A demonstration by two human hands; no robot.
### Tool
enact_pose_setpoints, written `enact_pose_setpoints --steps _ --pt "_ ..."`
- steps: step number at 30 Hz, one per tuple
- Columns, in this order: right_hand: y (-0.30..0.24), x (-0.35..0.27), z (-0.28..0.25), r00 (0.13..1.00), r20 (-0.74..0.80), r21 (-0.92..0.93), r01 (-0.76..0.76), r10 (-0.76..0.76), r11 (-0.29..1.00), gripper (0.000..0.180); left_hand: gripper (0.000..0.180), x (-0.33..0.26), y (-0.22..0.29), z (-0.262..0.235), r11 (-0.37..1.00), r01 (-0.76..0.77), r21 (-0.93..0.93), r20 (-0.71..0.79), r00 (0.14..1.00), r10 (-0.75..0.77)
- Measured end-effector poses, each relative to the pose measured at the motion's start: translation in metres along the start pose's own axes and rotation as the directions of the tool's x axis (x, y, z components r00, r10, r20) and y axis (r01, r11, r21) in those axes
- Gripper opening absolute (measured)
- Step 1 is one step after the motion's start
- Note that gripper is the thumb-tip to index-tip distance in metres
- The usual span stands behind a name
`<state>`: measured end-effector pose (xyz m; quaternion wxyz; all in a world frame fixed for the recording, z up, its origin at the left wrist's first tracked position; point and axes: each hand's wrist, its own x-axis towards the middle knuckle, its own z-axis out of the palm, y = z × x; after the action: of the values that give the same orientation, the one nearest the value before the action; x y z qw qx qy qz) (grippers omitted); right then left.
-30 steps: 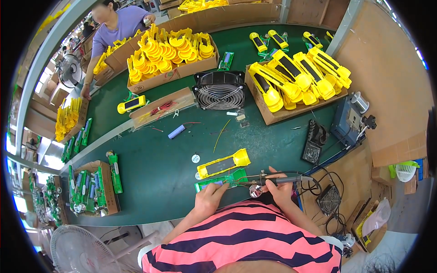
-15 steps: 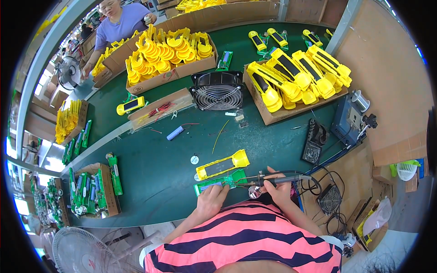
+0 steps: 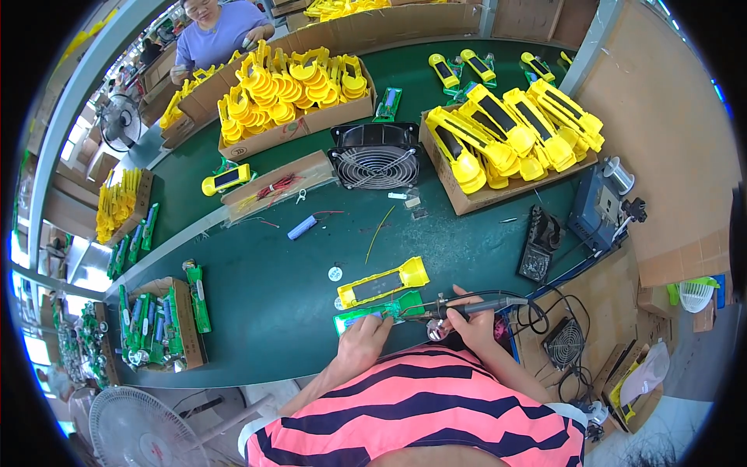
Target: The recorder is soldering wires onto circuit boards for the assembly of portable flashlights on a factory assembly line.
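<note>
My left hand (image 3: pixel 362 341) is closed at the fingertips on the left half of a green plastic housing (image 3: pixel 409 302) that lies flat on the bench. A battery and thin wires show inside it, partly hidden by my fingers. In my right hand (image 3: pixel 476 327) is a soldering iron (image 3: pixel 492 304), its tip pointing left over the middle of the housing. A shiny round silver piece (image 3: pixel 437 331) sits just below the iron, beside my right fingers. Directly beyond the housing lies a yellow lamp frame (image 3: pixel 414 272) with a dark panel.
Cartons of yellow parts (image 3: pixel 299 123) and yellow panelled frames (image 3: pixel 459 204) stand at the back. A small fan (image 3: pixel 376 167) is between them. The soldering station (image 3: pixel 595 206) and iron stand (image 3: pixel 537 245) are right; a carton of green housings (image 3: pixel 191 342) is left. A blue battery (image 3: pixel 301 227) lies mid-bench.
The whole view has shifted slightly. My hands, the iron and the housing keep nearly the same places. Across the bench, the person in purple has raised a hand from the yellow parts.
</note>
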<state>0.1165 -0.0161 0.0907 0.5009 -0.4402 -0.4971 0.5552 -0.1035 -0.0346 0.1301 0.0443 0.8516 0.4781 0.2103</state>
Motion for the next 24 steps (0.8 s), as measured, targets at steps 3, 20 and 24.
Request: enact_pose_setpoints --steps 3,20,24 --pt "-0.009 0.001 0.006 0.994 -0.059 0.083 -0.088 0.093 0.993 0.013 0.027 0.001 0.002 -0.003 1.000 0.010 0.011 0.010 1.000 -0.011" --pt "-0.010 0.009 0.000 0.989 -0.112 0.193 -0.075 0.098 0.978 0.016 0.023 0.006 -0.001 -0.003 0.998 0.070 0.005 0.037 0.997 -0.070" --pt "-0.009 0.005 0.000 0.967 -0.207 0.222 -0.102 0.149 0.970 0.017 0.020 -0.007 -0.004 0.003 0.987 0.118 -0.110 0.120 0.987 -0.104"
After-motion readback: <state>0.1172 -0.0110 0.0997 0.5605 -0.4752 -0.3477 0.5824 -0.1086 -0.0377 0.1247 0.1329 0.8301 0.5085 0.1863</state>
